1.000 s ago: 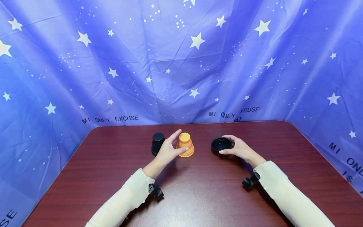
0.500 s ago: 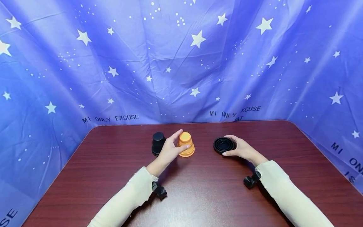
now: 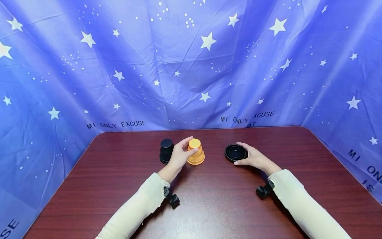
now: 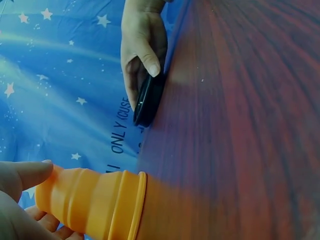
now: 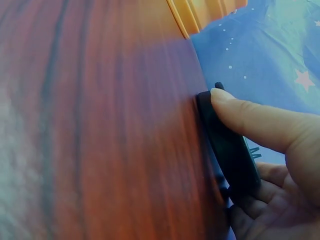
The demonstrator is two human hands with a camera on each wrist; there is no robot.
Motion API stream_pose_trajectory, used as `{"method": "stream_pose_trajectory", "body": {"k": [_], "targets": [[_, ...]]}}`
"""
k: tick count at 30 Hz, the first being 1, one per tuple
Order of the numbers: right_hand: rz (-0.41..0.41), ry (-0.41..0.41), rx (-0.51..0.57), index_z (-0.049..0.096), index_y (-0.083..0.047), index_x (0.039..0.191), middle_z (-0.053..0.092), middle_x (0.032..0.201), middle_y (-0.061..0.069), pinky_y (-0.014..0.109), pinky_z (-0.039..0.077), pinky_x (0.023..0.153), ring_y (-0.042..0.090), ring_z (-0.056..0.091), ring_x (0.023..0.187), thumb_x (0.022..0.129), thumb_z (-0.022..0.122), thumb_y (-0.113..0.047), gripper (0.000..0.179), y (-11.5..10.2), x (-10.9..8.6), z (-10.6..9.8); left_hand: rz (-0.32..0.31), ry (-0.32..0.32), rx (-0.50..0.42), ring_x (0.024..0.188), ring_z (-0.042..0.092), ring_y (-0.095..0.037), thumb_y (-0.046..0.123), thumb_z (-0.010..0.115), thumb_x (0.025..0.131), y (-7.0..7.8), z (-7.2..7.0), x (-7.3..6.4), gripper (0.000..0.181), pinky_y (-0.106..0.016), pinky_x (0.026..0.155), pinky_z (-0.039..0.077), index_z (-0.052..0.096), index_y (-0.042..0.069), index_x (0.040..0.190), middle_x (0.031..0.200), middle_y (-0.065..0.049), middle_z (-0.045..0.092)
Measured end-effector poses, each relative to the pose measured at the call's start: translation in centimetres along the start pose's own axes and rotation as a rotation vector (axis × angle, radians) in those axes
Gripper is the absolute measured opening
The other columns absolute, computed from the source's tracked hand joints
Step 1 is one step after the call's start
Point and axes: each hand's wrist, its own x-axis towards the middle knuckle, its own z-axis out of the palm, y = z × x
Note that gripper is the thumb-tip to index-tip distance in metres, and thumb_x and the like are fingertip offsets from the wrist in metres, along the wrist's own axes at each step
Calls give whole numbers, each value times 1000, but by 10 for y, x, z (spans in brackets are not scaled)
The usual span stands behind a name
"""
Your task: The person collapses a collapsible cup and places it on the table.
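Observation:
An orange collapsible cup [image 3: 196,157] stands stretched out and upside down, its wide rim on the table. My left hand [image 3: 180,155] grips it near the narrow end; in the left wrist view the thumb [image 4: 31,174] lies on one side and fingers curl round the other. Just left of that hand, a black collapsible cup [image 3: 166,151] also stands extended and upside down, partly hidden by the hand. Over to the right, my right hand [image 3: 253,157] holds a black folded-flat collapsible cup [image 3: 235,153] by its edge, thumb in front and fingers behind, its rings facing up.
The dark red wooden table [image 3: 221,199] has its far edge close behind the cups. A blue curtain [image 3: 179,66] with white stars hangs round the back and sides. Black camera mounts [image 3: 262,191] sit on both wrists.
My left thumb has moved up the orange cup toward its narrow end, and the left forearm has shifted a little right. The right hand has hardly moved over the last half second.

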Motion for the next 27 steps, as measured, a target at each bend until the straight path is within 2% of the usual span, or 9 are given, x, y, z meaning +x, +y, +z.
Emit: {"method": "stream_pose_trajectory", "body": {"k": [9,17,24,27], "targets": [[14,9,-17,29,6,142,35,142,30,59,24,105,43,28,132,73,81,-21,90,0,-2,1,-4,78,9,117,54,-26,-6,71,79,1,0,-6,51,-34,98,45,56,-2,127,126,-18,59],[17,19,-44,29,7,142,35,142,30,59,24,106,44,28,132,74,80,-21,90,-1,-2,3,61,78,-7,115,56,-25,-8,73,76,12,-3,-18,52,-33,95,46,58,-2,125,122,-18,61],[14,19,-64,28,8,143,32,144,31,59,23,106,44,27,133,75,79,-23,91,-2,-5,1,92,79,-4,109,59,-18,-7,75,73,20,-8,-27,52,-22,89,47,60,0,123,120,-16,63],[-15,38,-103,28,8,143,31,145,30,60,23,106,44,25,134,76,78,-25,89,-6,-6,1,109,71,-20,105,59,-14,-7,75,73,25,-10,-30,52,-19,84,47,60,-1,123,118,-17,64]]}}
